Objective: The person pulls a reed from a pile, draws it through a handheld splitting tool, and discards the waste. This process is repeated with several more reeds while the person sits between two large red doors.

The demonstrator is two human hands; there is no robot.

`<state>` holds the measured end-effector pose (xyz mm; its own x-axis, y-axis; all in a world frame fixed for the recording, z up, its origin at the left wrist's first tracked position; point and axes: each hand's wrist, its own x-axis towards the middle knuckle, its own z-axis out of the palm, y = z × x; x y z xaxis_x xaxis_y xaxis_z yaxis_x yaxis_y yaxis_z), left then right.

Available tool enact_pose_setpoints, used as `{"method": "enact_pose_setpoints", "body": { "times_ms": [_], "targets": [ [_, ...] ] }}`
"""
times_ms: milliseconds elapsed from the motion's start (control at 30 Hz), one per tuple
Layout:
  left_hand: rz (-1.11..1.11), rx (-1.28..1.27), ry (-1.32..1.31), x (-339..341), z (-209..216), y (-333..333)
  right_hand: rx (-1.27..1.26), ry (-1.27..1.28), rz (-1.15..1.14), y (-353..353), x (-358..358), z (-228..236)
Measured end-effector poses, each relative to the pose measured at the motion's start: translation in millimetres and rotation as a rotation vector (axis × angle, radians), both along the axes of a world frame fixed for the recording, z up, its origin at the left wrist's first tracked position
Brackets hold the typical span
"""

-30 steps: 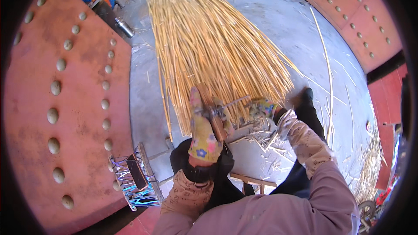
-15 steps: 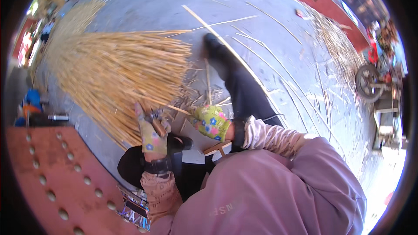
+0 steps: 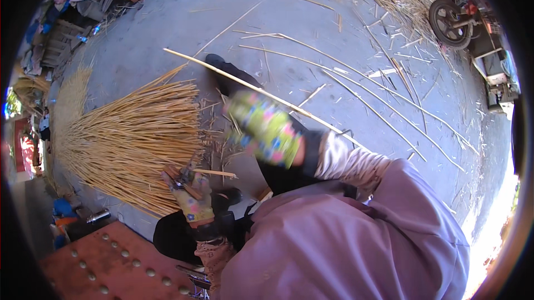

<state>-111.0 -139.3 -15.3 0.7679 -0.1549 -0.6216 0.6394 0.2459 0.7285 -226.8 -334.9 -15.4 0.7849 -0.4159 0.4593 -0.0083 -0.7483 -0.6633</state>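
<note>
Reed stalks [image 3: 133, 125]: big golden fan of them here, laid out on the grey floor [image 3: 150, 27] at left, cut ends facing the person, the far part narrowing toward the left edge.
Left hand [image 3: 196, 204]: floral glove on, fingers wrapped round a wooden tool, down at the near corner of the fan.
Wooden tool [image 3: 192, 189]: brown, a darker fitting across it, held just over the stalk ends.
Single stalk [image 3: 218, 174]: beside the tool, its end poking out to the right.
Right hand [image 3: 268, 133]: a blur of yellow-green flowers, well apart from the left, out over the dark trouser leg; clenched or released, I cannot tell.
Long pale stalk [image 3: 189, 58]: slanting right across the view, passing close by that blurred glove; contact is unclear.
Loose stalks [image 3: 384, 112]: strewn over the floor at right, scraps among them.
Edges: spoked wheel [image 3: 451, 23] upper right; studded red panel [image 3: 114, 269] lower left, metal flask [image 3: 99, 216] near it.
</note>
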Motion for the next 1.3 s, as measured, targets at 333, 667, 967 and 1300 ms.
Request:
{"method": "enact_pose_setpoints", "body": {
  "times_ms": [333,667,967,1300],
  "targets": [
    [0.035,-0.180,0.085,4,-4,11,1.129,0.555,0.059,-95,-9,-129],
    [0.003,-0.123,0.105,3,0,-2,0.232,1.226,0.424,-137,-117,-137],
    [-0.073,0.026,0.077,-19,14,-15,1.121,0.458,0.186,-97,-67,-96],
    [-0.127,-0.134,0.090,-14,-1,-2,1.190,0.870,0.744,-135,-182,-159]
  ]
}}
